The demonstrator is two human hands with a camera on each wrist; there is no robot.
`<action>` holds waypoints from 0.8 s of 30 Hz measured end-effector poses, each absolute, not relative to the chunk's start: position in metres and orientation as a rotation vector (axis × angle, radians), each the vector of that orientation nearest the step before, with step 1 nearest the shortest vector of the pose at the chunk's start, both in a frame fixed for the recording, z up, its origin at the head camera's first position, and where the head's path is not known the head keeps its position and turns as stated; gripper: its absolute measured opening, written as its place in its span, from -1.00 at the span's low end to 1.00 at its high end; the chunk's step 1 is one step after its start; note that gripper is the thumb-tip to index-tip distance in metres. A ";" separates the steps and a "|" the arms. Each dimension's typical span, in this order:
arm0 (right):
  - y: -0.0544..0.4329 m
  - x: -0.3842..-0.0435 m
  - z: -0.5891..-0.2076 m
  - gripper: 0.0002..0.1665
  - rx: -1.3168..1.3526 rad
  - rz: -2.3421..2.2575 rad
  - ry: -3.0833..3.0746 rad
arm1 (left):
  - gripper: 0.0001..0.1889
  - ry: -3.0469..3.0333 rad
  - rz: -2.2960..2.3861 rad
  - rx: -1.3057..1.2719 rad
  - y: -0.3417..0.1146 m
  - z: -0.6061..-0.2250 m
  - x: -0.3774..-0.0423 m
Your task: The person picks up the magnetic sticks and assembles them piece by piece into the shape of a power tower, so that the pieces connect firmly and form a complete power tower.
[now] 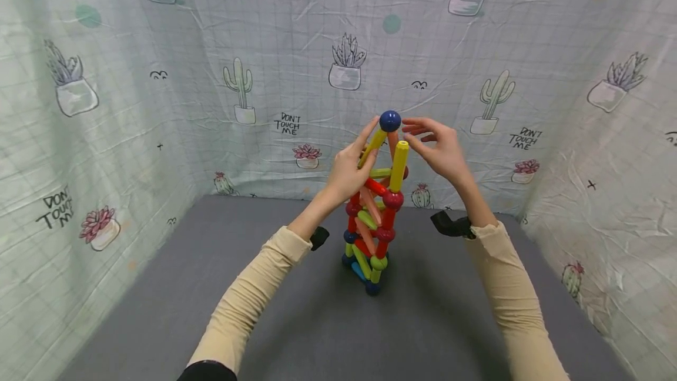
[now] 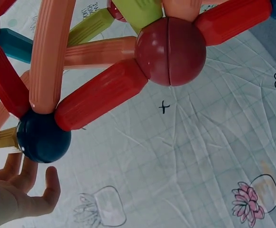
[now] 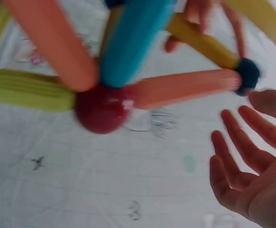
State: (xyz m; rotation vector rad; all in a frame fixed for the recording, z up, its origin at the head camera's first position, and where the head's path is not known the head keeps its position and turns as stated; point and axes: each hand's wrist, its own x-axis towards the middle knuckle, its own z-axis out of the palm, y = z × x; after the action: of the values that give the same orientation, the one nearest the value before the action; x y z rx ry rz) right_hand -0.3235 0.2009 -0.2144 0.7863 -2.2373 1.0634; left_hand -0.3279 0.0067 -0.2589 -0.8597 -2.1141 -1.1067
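A tall tower of magnetic rods and balls (image 1: 386, 217) stands upright on the grey surface. Near its top, my left hand (image 1: 349, 172) pinches a slanting yellow rod (image 1: 372, 147) between thumb and fingers. That rod meets a dark blue ball (image 1: 390, 121) at the peak, where an orange rod (image 1: 393, 143) also joins. Just right of the ball is my right hand (image 1: 441, 149), fingers loosely spread and holding nothing; in the right wrist view its thumb lies close to the ball (image 3: 247, 76). Another yellow rod (image 1: 399, 166) rises from a red ball (image 1: 393, 200), its upper end free.
Behind and on both sides hangs a pale curtain (image 1: 296, 75) printed with cacti. The grey tabletop (image 1: 296, 334) extends around the tower's base. Dark straps (image 1: 452, 225) sit on the wrists.
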 end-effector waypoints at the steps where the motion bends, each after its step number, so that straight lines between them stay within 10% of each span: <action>1: 0.202 -0.318 -0.214 -0.69 0.779 1.080 -2.201 | -0.40 -2.107 -1.112 -0.868 0.007 -0.259 -0.329; 24: 0.179 -0.298 -0.230 -0.64 0.616 1.058 -2.340 | -0.42 -2.084 -1.228 -1.108 0.008 -0.231 -0.330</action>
State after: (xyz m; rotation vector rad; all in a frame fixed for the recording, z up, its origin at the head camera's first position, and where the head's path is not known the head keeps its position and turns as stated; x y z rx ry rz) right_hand -0.2981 0.1788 -0.2299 0.6158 -2.3403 1.0576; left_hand -0.3297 0.0084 -0.2313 -1.1083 -2.0839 -1.2275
